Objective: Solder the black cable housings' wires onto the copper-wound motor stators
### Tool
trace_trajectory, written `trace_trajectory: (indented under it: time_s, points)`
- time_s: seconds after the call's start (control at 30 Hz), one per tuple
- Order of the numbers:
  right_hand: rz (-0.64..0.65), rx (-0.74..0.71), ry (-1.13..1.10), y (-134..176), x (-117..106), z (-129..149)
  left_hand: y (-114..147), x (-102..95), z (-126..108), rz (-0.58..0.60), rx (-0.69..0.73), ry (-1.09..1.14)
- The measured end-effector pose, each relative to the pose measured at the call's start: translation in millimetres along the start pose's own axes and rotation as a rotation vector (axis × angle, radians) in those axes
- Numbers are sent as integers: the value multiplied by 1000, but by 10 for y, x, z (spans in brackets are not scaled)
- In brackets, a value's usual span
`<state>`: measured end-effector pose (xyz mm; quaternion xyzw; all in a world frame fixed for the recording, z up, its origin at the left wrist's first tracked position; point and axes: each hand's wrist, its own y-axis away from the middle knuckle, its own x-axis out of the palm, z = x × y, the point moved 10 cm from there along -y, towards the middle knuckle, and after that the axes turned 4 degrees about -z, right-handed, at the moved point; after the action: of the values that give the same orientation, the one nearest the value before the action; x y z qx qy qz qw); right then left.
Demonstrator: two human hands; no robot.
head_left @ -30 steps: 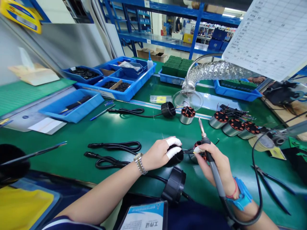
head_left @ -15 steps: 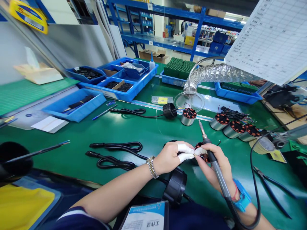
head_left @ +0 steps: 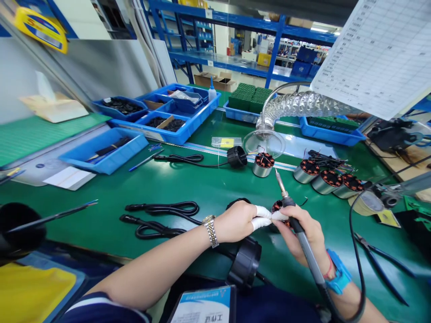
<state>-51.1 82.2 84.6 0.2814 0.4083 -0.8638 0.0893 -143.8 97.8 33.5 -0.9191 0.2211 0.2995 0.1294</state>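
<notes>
Leaving the black cap [head_left: 237, 202], our left hand [head_left: 237, 221] pinches something hidden beside our right hand [head_left: 311, 228], which grips the soldering iron [head_left: 305, 246], likely handling wire.

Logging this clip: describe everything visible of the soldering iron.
The soldering iron has a slim metal tip, dark collar and grey, plastic-looking handle running into a black cable. The right hand holds it slantwise above the green bench, tip pointing forward, apparently touching nothing.
</notes>
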Motion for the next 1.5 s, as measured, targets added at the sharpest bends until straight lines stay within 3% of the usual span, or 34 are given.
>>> trace_trajectory:
  time_s: [0.27, 0.37, 0.47, 0.53, 0.63, 0.7, 0.87, 1.13, 1.37, 1.5]
  points:
    - [-137, 140, -99, 90, -94, -188, 6, -85, -115, -51, 10, -301]
    - [-192, 182, -125, 81, -154, -217, -57, -116, -174, -98, -8, -213]
    - [-159, 181, -84, 27, -260, -201, -174, -102, -201, -89, -39, -63]
    - [-163, 188, -51, 29, -431, -233, -257, -75, -190, -59, -76, 14]
    - [-317, 254, -23, 179, -844, -401, -351, -24, -156, -10, -133, 66]
    - [-362, 298, -2, 326, -993, -531, -396, 19, -147, 14, -151, 76]
    - [-168, 286, 39, 478, -744, -681, -517, 196, -252, 81, -81, 33]
    - [22, 168, -109, 204, -434, -664, -658, 313, -327, 146, -80, -100]
    - [177, 132, -108, 144, -340, -634, -656, 336, -243, 123, -155, -134]
    - [130, 160, -94, 231, -503, -612, -673, 394, -237, 131, -147, -149]
